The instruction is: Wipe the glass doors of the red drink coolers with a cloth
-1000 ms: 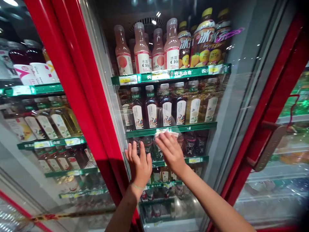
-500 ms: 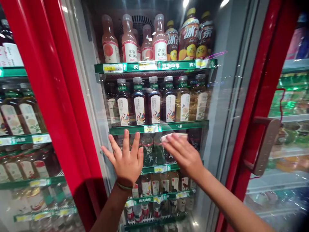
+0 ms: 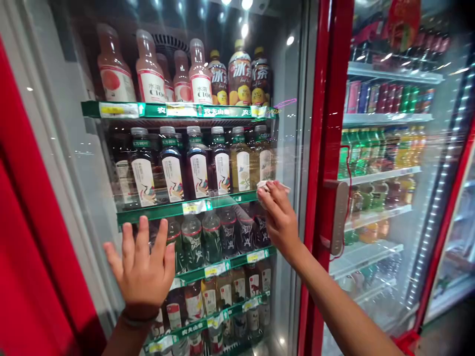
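My left hand (image 3: 141, 269) lies flat with spread fingers against the glass door (image 3: 92, 148) of a drinks fridge, low on its left side. My right hand (image 3: 280, 217) presses a small white cloth (image 3: 264, 186) on the same glass near the door's right edge, level with the second green shelf (image 3: 185, 207). Only a corner of the cloth shows above my fingers. Behind the glass stand rows of bottles (image 3: 196, 168) on green shelves.
A red door frame (image 3: 326, 148) with a grey handle (image 3: 338, 217) stands just right of my right hand. Another glass-door fridge (image 3: 386, 148) with cans and bottles is further right. A red panel (image 3: 29, 247) fills the left edge.
My right hand has slid the cloth rightwards across the glass toward the door's right edge. The view has swung right; my left hand stays flat on the glass.
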Tool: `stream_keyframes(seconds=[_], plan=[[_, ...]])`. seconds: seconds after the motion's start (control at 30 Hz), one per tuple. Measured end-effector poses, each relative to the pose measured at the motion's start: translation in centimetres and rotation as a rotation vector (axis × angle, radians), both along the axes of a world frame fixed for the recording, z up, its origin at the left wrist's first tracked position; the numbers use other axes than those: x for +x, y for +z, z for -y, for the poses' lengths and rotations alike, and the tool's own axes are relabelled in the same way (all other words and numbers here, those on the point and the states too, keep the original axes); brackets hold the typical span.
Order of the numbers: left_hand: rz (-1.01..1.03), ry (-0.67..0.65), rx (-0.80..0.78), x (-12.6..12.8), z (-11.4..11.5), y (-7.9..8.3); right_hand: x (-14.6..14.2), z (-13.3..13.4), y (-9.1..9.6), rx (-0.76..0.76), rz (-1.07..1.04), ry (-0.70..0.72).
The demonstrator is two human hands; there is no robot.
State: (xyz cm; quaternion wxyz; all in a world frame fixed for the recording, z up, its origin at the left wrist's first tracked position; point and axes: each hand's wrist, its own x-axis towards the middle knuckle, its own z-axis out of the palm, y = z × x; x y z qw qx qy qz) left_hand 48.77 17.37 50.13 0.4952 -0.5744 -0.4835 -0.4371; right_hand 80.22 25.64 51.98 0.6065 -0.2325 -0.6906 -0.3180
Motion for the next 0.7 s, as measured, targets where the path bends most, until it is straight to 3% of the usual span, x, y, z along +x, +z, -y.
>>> stream_keyframes(seconds=[0.13,0.27,0.33,0.5,0.63,0.7], plan=[[-0.063,-0.023,0.006,-0.4,0.0,-0.5,1.6,0.0,-1.1,-0.034,0.219,0.005],[-0.066,-0.028,0.021,-0.1,0.0,-0.5,3.5,-0.6,-0.9,-0.068,-0.014,-0.047],[-0.028,-0.05,0.01,1.0,0.2,-0.2,4.0,-0.8,-0.8,-0.075,-0.051,-0.056],[-0.035,-0.18,-0.04,5.7,0.3,0.6,5.6,-1.2,-2.0,-0.047,0.206,-0.087],[-0.074,-0.19,-0.112,8.6,-0.2,0.7,6.5,-1.9,-2.2,-0.114,-0.068,-0.195],[-0.085,-0.174,-0.118,9.1,-0.5,0.6,6.5,-2.0,-2.5,-0.135,-0.041,-0.197]])
